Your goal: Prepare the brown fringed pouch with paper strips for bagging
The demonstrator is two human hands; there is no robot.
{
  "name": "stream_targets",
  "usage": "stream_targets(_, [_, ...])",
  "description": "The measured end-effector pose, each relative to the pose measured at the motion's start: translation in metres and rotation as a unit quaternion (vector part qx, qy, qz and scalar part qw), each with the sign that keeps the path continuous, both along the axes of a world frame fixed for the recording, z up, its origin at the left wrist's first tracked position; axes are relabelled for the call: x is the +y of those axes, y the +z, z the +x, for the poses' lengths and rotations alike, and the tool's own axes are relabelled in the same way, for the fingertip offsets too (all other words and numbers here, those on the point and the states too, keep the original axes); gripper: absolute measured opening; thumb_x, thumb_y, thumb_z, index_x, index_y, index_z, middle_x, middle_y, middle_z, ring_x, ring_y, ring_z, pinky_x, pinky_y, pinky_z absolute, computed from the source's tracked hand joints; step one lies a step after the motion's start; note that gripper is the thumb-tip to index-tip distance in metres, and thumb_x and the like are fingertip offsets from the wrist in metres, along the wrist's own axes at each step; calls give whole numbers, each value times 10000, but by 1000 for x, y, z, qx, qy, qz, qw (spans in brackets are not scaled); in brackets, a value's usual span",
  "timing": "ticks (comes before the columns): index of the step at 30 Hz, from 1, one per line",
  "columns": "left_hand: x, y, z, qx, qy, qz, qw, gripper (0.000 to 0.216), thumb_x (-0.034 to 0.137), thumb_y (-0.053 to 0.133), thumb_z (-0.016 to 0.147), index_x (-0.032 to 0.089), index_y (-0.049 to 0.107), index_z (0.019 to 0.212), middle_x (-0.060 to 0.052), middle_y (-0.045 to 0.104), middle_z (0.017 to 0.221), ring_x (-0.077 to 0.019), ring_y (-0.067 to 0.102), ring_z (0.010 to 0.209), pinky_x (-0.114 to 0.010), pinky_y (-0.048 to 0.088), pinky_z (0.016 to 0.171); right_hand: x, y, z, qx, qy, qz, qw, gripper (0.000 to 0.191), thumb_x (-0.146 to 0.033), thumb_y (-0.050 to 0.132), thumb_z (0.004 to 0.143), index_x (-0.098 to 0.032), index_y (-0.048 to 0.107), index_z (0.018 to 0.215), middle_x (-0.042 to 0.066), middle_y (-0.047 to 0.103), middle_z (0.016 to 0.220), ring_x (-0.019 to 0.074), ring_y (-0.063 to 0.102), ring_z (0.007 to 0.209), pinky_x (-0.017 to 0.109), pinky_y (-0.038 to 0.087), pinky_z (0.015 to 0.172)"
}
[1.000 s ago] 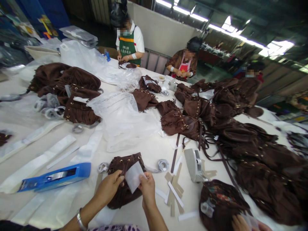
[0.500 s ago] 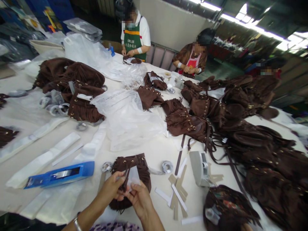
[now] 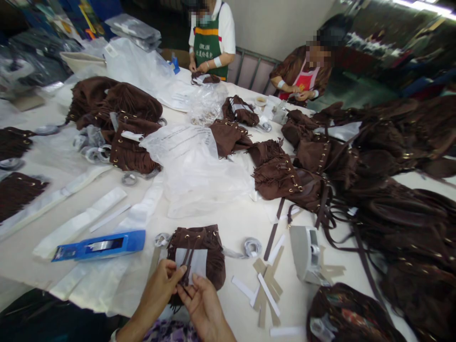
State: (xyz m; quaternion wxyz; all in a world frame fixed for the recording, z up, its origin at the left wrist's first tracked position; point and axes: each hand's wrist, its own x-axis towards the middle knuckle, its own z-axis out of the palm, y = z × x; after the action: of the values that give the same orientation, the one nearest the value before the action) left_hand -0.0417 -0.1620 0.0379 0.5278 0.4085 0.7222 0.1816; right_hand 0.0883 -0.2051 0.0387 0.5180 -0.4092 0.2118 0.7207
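Note:
A small brown fringed drawstring bag (image 3: 215, 266) lies flat on the table in front of me, gold eyelets along its top. Over its front rests a sheet of whitish paper (image 3: 200, 260), beneath the hanging brown drawstring (image 3: 190, 259). My left hand (image 3: 158, 289) is closed, thumb and fingers pinching the drawstring near its lower ends. From the right, my right hand (image 3: 204, 300) has its fingertips closed at those same ends, by the paper's lower edge. Both hands partly cover the bag's lower part.
A blue tape dispenser (image 3: 131, 241) lies to the left, a grey dispenser (image 3: 301, 251) to the right near crossed paper strips (image 3: 265, 289). Clear plastic bags (image 3: 199, 185) lie beyond. Brown bags (image 3: 402, 199) pile along the right. Two people work across the table.
The paper, raised between my fingers before, now lies flat against the bag under the drawstring. My hands have shifted slightly down, and the camera's view has turned a little.

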Motion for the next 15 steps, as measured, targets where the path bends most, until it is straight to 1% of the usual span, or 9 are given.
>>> stream_targets(2, [-2, -2, -1, -18, 75, -34, 996, 650, 652, 694, 641, 163, 515, 1029, -71, 689, 844, -259, 690, 687, -346, 547, 557, -4, 0, 0, 7, 4, -4, 1000, 255, -178, 812, 619, -188, 608, 772, 3, 725, 752, 167, 673, 690, 399, 554, 850])
stream_targets(3, [-2, 0, -1, -29, 94, -58, 993, 702, 653, 718, 610, 154, 525, 1065, -102, 695, 930, -278, 696, 755, -358, 558, 578, -5, -1, -1, 8, 5, -5, 1000, 260, -177, 812, 620, -188, 615, 790, 5, 727, 756, 164, 672, 678, 391, 556, 841])
stream_targets(5, [0, 10, 1, -77, 101, -102, 987, 711, 639, 734, 604, 142, 576, 1089, -134, 702, 1033, -305, 696, 865, -368, 567, 636, -6, -2, -1, 9, 11, -4, 1000, 285, -186, 814, 622, -186, 626, 836, 17, 734, 790, 162, 672, 676, 378, 558, 821])
stream_targets(6, [1, 16, 2, -114, 102, -119, 981, 679, 619, 737, 620, 136, 608, 1080, -137, 713, 1039, -312, 692, 912, -367, 568, 679, -6, -2, -1, 8, 14, -2, 1000, 299, -194, 816, 622, -185, 628, 854, 25, 736, 807, 163, 673, 683, 375, 559, 814])
stream_targets(8, [1, 30, 7, -185, 116, -136, 966, 608, 565, 742, 660, 123, 651, 1067, -130, 742, 987, -304, 692, 947, -350, 557, 749, -6, -1, -1, 2, 19, 0, 1000, 325, -208, 819, 616, -184, 630, 879, 37, 737, 835, 169, 677, 706, 370, 559, 810])
stream_targets(10, [1, 39, 12, -228, 149, -136, 953, 560, 506, 757, 678, 117, 668, 1072, -122, 755, 962, -286, 693, 954, -323, 545, 772, -6, 0, -2, -5, 18, -3, 1000, 346, -217, 823, 605, -187, 628, 889, 41, 736, 857, 172, 678, 724, 366, 558, 809])
stream_targets(12, [-1, 42, 17, -253, 182, -134, 941, 527, 466, 779, 670, 116, 684, 1052, -121, 761, 958, -277, 696, 946, -313, 540, 780, -5, 2, -3, -12, 16, -2, 1000, 367, -226, 825, 596, -187, 620, 898, 50, 737, 886, 174, 681, 743, 360, 554, 811])
stream_targets(15, [-3, 37, 21, -273, 221, -135, 927, 480, 425, 808, 643, 132, 705, 1007, -115, 766, 951, -271, 697, 943, -316, 540, 804, -6, 2, -4, -32, 30, 19, 999, 403, -265, 810, 614, -187, 601, 949, 60, 731, 939, 176, 683, 778, 357, 538, 830])
